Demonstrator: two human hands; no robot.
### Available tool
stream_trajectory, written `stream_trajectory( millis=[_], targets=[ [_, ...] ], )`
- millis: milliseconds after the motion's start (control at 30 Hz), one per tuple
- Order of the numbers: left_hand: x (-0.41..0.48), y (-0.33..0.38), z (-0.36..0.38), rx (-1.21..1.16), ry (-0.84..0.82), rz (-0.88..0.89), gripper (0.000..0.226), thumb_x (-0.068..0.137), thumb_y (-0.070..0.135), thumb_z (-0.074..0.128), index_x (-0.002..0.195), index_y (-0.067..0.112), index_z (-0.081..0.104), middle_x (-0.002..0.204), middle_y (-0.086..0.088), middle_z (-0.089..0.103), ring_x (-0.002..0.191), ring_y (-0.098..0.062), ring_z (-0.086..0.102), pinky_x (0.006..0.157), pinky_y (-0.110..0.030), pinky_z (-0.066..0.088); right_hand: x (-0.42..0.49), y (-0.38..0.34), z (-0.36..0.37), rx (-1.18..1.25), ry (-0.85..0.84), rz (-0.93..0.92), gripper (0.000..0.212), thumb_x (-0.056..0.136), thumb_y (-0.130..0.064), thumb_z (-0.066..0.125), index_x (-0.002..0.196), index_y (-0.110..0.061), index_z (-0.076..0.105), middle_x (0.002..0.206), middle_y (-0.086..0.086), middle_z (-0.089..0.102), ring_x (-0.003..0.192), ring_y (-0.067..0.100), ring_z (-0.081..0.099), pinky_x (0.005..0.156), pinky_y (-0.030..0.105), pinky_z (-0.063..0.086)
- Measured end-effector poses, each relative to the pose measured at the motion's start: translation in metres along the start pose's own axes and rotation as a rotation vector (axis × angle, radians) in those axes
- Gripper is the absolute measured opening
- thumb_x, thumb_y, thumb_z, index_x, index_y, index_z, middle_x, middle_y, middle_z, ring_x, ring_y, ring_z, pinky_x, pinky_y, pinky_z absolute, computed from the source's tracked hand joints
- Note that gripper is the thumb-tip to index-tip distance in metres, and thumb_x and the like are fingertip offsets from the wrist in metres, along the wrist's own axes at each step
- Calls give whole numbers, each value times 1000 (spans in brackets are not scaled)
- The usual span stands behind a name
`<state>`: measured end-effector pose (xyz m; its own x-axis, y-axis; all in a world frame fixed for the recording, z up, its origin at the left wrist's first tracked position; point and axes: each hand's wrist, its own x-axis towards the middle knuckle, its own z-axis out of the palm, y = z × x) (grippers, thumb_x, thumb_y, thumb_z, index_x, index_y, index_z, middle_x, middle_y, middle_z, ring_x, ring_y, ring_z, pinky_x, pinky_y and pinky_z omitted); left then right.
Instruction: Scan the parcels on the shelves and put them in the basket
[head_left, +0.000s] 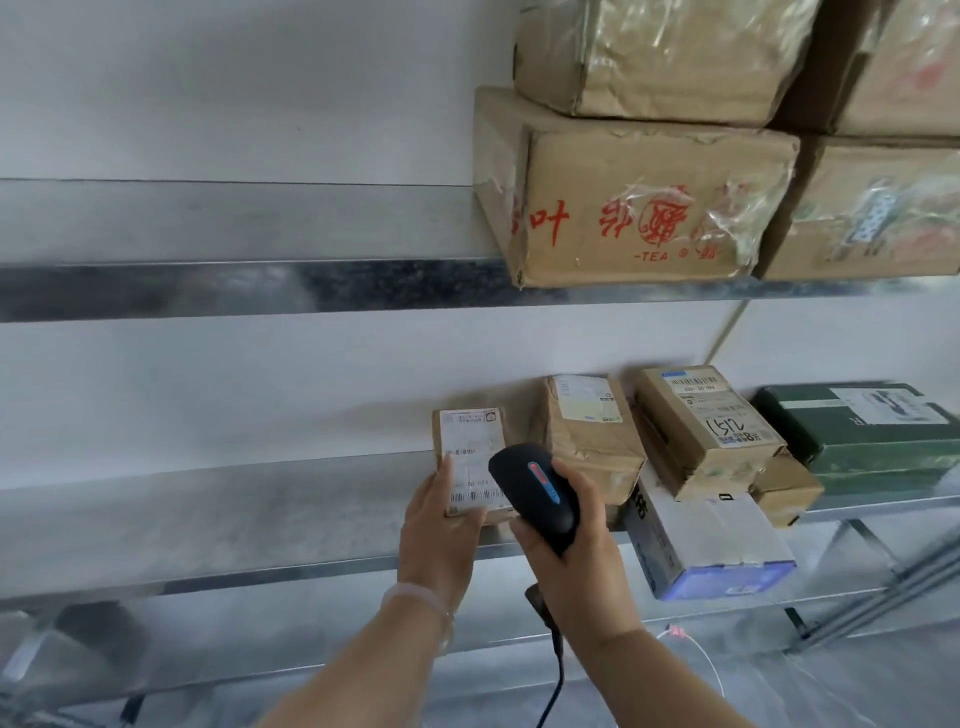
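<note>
Head view, hands: two, both yours. Your left hand (441, 530) grips the small parcel (470, 460) from its left side, thumb on the label. Your right hand (576, 561) is clenched round the black scanner (535, 491), thumb on top by its red and blue button.
Small parcel: brown, white label facing you, held over the front part of the lower shelf (208, 525), just left of the scanner head, which overlaps its right edge.
Scanner: one, cable (553, 691) hanging down from the handle, nose aimed at the label.
Parcels on lower shelf: five more to your right. A crumpled brown bag parcel (592, 431) just behind the scanner; a brown box marked 2151 (711, 426) tilted on top of others; a white and blue box (711, 540) sticking out past the front edge; a small brown box (784, 488) tucked under; a dark green box (862, 431) far right.
Boxes on upper shelf: four big taped cartons in two stacks of two, the tea carton (639, 208) overhanging the upper shelf (234, 283) edge.
Basket: not in view.
Edges: both shelves are bare metal with shiny front lips.
Open room: whole left half of both shelves is bare, so you have room left of your hands; right side is crowded, parcels touching.
Wrist: clear bracelet (415, 597) on your left.
</note>
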<state>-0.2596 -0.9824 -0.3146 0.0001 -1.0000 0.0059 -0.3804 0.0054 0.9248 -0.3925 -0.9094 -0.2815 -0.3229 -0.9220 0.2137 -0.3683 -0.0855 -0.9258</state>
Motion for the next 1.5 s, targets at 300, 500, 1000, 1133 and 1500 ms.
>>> stream_trajectory(
  millis=[300, 500, 1000, 1133, 1500],
  targets=[
    [-84, 54, -21, -101, 154, 298, 74, 86, 4, 73, 148, 30, 41, 137, 7, 48, 128, -5, 47, 105, -32, 48, -25, -52, -35, 253, 48, -106, 57, 86, -16, 73, 120, -51, 45, 108, -37, 56, 96, -8, 60, 71, 9, 49],
    [-148, 96, 1, -208, 215, 279, 67, 86, 14, 76, 134, 47, 43, 129, 13, 49, 121, -3, 50, 90, -13, 51, -69, -68, -97, 269, 69, -180, 57, 85, -16, 74, 118, -52, 44, 109, -38, 56, 92, -14, 57, 66, 2, 44],
    [-230, 166, 6, -439, 49, 109, 28, 102, 35, 50, 127, 46, 45, 118, 6, 59, 106, -14, 61, 74, -25, 60, -130, -85, -189, 337, 37, -251, 55, 88, -16, 70, 132, -37, 43, 114, -29, 58, 100, -7, 58, 76, 5, 46],
    [-228, 175, -4, -406, 59, 56, 22, 99, 40, 54, 120, 45, 50, 120, -2, 60, 108, -23, 62, 81, -44, 61, -136, -94, -188, 319, 40, -290, 55, 88, -10, 70, 129, -38, 45, 110, -32, 58, 100, -12, 56, 72, 2, 45],
    [-218, 159, -50, -493, 47, -169, 79, 93, 16, 67, 144, 47, 15, 120, -1, 62, 115, -31, 59, 78, -53, 60, -137, -124, -152, 342, 21, -311, 57, 88, -11, 69, 119, -50, 42, 101, -47, 51, 97, -16, 56, 62, 8, 50]
  ],
)
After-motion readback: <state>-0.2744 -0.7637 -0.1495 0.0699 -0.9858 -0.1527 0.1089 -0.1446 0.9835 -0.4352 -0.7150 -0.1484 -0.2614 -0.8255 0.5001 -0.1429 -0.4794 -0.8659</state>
